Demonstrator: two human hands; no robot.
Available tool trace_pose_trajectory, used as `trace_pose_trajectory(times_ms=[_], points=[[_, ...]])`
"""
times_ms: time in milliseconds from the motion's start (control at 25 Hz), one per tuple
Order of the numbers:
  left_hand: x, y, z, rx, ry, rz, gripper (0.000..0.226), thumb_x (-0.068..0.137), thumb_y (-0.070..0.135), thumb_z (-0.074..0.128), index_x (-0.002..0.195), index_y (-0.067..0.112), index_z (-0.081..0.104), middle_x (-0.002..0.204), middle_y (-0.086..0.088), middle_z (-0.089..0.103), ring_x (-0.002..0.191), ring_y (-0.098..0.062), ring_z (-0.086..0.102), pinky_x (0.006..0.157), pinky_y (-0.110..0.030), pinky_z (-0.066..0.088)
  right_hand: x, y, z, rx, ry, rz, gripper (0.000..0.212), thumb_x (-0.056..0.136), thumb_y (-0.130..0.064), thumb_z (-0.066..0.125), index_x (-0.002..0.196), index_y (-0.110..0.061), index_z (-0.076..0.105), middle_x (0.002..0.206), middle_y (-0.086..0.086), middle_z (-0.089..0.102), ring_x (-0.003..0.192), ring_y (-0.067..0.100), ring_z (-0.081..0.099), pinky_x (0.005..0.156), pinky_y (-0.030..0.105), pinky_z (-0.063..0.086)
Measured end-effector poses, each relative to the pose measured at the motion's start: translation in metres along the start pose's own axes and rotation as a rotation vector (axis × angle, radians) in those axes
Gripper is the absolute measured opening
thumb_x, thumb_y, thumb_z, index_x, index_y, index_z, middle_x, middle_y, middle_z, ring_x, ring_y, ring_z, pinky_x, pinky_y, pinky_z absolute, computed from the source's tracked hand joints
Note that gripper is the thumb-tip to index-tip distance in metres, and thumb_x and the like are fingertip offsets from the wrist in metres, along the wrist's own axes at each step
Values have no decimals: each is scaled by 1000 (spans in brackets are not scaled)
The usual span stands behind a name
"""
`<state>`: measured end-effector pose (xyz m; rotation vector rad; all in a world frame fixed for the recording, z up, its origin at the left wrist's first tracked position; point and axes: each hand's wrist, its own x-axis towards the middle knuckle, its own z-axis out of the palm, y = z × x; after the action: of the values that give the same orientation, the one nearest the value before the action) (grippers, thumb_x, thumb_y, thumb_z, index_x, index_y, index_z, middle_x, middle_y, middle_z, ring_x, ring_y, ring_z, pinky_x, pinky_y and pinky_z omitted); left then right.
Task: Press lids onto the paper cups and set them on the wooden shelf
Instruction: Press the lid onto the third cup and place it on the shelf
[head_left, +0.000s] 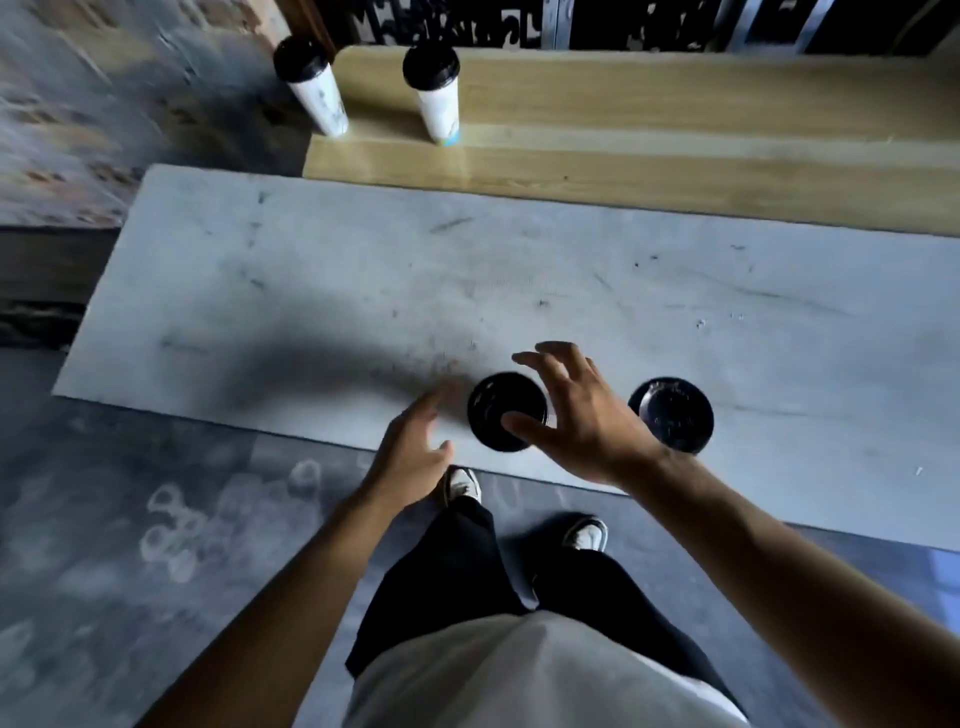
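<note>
Two white paper cups with black lids stand on the wooden shelf (675, 119) at the far left: one (311, 88) at its left end, one (435, 93) a little right of it. Near the front edge of the pale table (311, 291), two more black-lidded cups show from above: one (501, 410) in the middle, one (672, 413) to its right. My right hand (576, 415) hovers over the middle cup with fingers spread, thumb over the lid's edge. My left hand (415, 452) is open just left of that cup, blurred, holding nothing.
The table is scuffed and stained, its front edge close to my legs and white shoes (462, 483). A rough wall (104, 104) rises at the left. Dark metalwork (467, 21) stands behind the shelf. The floor (130, 519) is grey concrete.
</note>
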<state>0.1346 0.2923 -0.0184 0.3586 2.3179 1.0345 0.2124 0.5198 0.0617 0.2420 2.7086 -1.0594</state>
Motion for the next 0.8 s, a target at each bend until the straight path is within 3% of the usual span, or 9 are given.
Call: trace_pose_trajectory(times_ms=[40,120,200,320,480,600,720,800], points=[[-12,0,9,-15,-43,-22,79,79,1,71,151,17,43,151,-5,56,138,-22,55,116,-36,43,-11,-4,8,-44,-20,-32,77,87,-51,71,152,-24,41,156,12,37,138,34,43,109,46,43],[-19,4,25,-23,-75,55,90,72,17,84,150,27,41,148,5,57,134,-10,55,110,-24,44,-21,-13,21,-95,-33,-75,85,83,-48,77,154,-22,39,156,14,35,139,36,43,110,46,45],[-13,13,38,-46,-76,133,83,66,21,90,139,26,51,134,10,63,121,-5,61,97,-9,44,-24,-22,33,-93,-23,-50,82,83,-37,79,153,-19,40,153,14,38,135,37,45,109,47,47],[3,22,45,-40,-33,132,61,67,14,86,122,23,61,105,12,66,97,-15,68,69,4,38,-20,-27,35,-73,37,18,70,83,-16,72,148,-16,48,146,14,44,127,38,50,104,44,48],[-6,23,25,-56,-56,125,61,64,35,88,115,34,55,91,17,67,84,-8,67,65,-4,46,-16,-30,23,87,86,115,66,80,-13,73,143,-18,55,138,13,53,121,32,59,97,23,42],[-21,34,-3,12,-99,163,67,63,57,81,113,34,42,96,4,69,76,-17,70,62,-35,61,-17,-37,7,445,117,233,62,78,-22,63,140,-25,57,134,10,56,109,23,66,87,32,54],[-37,53,-25,182,-75,223,75,58,66,75,117,36,40,101,9,69,81,-16,69,65,-32,57,-19,-47,4,731,116,288,60,72,-23,46,128,-30,66,127,9,56,93,16,58,72,26,43],[-42,67,-36,272,-36,255,78,54,67,73,122,40,45,108,10,71,89,-18,70,72,-30,56,-18,-58,8,873,136,280,44,87,-29,45,123,-29,70,122,9,60,91,18,60,68,26,43]])
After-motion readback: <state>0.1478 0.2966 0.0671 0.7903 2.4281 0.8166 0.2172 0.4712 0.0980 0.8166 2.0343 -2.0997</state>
